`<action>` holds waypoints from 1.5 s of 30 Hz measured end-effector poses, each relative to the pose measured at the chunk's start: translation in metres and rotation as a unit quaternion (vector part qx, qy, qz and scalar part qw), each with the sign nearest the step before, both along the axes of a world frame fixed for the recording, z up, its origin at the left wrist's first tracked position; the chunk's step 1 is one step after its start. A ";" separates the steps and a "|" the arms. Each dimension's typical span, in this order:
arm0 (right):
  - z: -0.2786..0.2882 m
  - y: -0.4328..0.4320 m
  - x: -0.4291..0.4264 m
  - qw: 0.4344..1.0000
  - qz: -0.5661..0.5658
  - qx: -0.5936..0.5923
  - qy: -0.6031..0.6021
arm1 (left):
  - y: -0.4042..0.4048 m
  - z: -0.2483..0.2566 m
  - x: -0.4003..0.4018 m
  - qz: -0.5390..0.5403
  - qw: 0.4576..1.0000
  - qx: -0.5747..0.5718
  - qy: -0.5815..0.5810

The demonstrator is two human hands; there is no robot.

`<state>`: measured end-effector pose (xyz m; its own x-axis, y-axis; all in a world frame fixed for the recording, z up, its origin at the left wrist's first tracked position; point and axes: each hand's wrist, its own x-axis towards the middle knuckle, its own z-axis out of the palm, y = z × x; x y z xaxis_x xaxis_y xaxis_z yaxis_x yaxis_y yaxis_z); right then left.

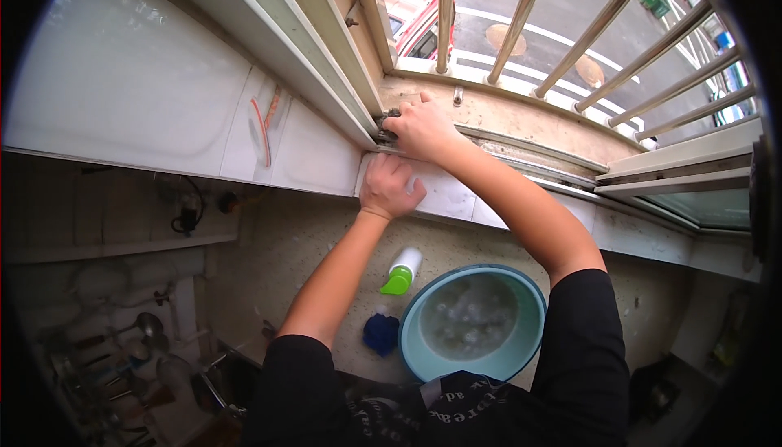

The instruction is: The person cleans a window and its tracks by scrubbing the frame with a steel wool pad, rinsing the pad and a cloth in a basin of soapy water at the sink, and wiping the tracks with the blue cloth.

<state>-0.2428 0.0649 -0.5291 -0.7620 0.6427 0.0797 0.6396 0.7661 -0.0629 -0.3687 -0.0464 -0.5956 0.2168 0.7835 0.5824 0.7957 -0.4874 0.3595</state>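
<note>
My right hand (424,126) reaches into the left corner of the sliding-window track (519,160). Its fingers are bent around a dark, rough wad (389,120), perhaps a steel-wool scrubber, mostly hidden by the hand. Just below, my left hand (391,187) leans on the white tiled sill (449,193), fingers curled against the frame edge and thumb held apart, with nothing visible in it. On the speckled counter (293,239) beneath lies a white bottle with a green pump head (406,270). A dark blue cloth or scrubber (381,334) lies beside a light blue basin (531,331) of cloudy, sudsy water.
Metal security bars (516,19) stand beyond the track, above a street with a red-and-white vehicle (415,16). Sliding window frames (293,37) rise at the left. An open glass pane (702,202) is at the right. Ladles and other utensils (146,325) hang lower left.
</note>
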 end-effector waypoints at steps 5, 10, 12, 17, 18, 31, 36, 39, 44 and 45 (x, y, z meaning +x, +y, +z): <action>0.037 0.009 0.037 0.985 -0.003 -0.101 -0.142 | -0.003 0.006 0.001 0.012 1.000 -0.018 0.004; 0.021 -0.002 0.030 0.991 -0.035 -0.101 0.079 | -0.001 0.009 0.006 0.008 1.000 -0.007 -0.004; -0.003 -0.002 0.004 0.994 -0.044 -0.055 0.082 | 0.001 0.006 0.009 -0.003 1.000 0.008 -0.024; 0.009 0.001 -0.001 0.996 -0.049 -0.074 -0.008 | -0.004 0.000 0.002 0.002 1.000 -0.021 -0.005; 0.013 0.002 0.004 0.995 -0.038 -0.084 -0.029 | -0.003 0.001 0.001 0.008 1.000 -0.022 0.005; 0.030 -0.047 0.188 0.976 -0.179 -0.058 -0.111 | -0.001 0.004 0.001 0.012 1.000 -0.016 0.004; 0.042 -0.067 0.237 0.960 -0.238 -0.082 -0.126 | -0.001 0.004 0.008 0.014 1.000 -0.018 0.019; 0.048 -0.067 0.218 0.966 -0.229 -0.115 -0.026 | -0.001 0.000 0.007 0.021 0.999 -0.013 0.023; 0.022 -0.057 0.122 0.965 -0.202 -0.130 0.109 | -0.003 0.001 0.008 0.029 0.999 -0.019 0.030; 0.009 -0.055 0.112 0.963 -0.217 -0.105 0.120 | -0.001 0.000 0.012 0.025 0.999 -0.016 0.031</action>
